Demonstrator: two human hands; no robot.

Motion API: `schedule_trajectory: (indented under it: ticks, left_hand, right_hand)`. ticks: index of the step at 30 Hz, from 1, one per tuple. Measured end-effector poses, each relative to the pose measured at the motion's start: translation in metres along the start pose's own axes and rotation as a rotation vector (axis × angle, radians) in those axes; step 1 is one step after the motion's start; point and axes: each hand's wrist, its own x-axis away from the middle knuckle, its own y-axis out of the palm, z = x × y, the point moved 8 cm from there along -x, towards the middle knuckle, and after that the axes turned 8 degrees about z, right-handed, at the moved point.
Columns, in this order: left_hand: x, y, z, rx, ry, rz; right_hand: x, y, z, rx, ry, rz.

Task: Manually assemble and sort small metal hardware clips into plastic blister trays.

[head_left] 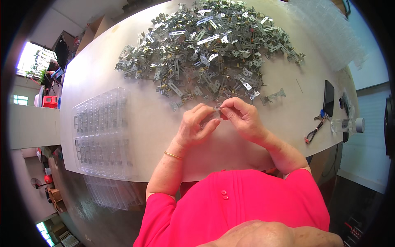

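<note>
My left hand (198, 123) and my right hand (242, 118) meet at the near edge of a big heap of small stamped metal brackets (214, 45). Between the fingertips of both is a small metal piece, mostly hidden by the fingers; its exact kind does not show. The left fingers curl around it, while the right thumb and forefinger pinch at its end. A single loose metal bracket (273, 96) lies on the table just beyond my right hand. Left of my hands sits a clear plastic tray (103, 131) with metal parts in several of its compartments.
The white table (156, 123) has a curved-looking edge. Clear plastic trays (329, 33) are stacked at the far right. A black phone (328, 98), keys on a strap (316, 131) and a clear bottle (347, 125) lie at the right edge. A thin rod (299, 85) rests nearby.
</note>
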Motion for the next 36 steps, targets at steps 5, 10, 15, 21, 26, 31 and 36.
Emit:
schedule_trajectory:
  ticks: [5, 10, 15, 21, 26, 31, 36]
  left_hand:
    - [-0.003, -0.006, -0.013, 0.153, -0.035, -0.028]
    - [0.014, 0.016, -0.032, 0.537, -0.505, -0.226]
    - [0.012, 0.012, -0.036, 0.670, -0.507, -0.062]
    - [0.010, 0.010, -0.040, 0.588, -0.451, 0.027]
    - [0.007, 0.005, -0.041, 0.376, -0.285, 0.064]
    - [0.003, 0.001, -0.019, 0.147, -0.104, 0.084]
    - [0.008, 0.003, -0.013, 0.053, -0.024, 0.093]
  right_hand:
    - [-0.004, -0.007, -0.003, -0.091, -0.043, 0.043]
    - [-0.007, -0.010, -0.002, -0.110, -0.023, 0.056]
    - [-0.003, -0.020, -0.043, 0.275, -0.443, 0.233]
    - [0.000, -0.008, -0.036, 0.363, -0.345, 0.136]
    - [-0.003, -0.006, -0.039, 0.462, -0.376, 0.144]
    - [0.001, -0.001, -0.036, 0.448, -0.433, 0.112]
    - [0.007, 0.005, -0.035, 0.486, -0.456, 0.034]
